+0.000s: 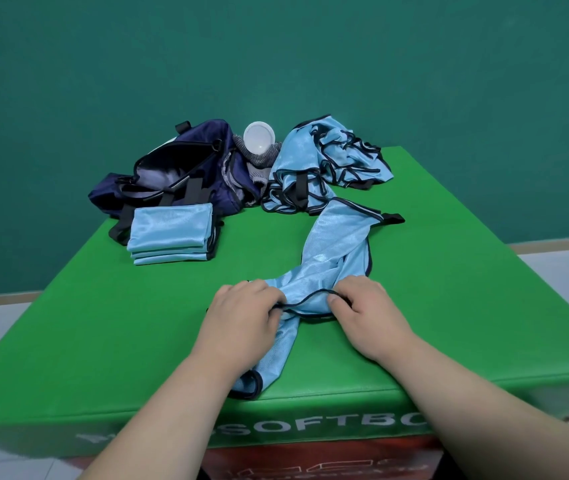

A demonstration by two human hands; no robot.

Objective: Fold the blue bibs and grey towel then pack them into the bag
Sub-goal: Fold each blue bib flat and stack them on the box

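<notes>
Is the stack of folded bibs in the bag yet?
No, the stack of folded bibs lies on the green table, just in front of the open bag.

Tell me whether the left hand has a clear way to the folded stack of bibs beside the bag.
Probably yes. Only bare green mat lies between the left hand and the folded stack. The hand does grip the loose bib, so it must let go first.
</notes>
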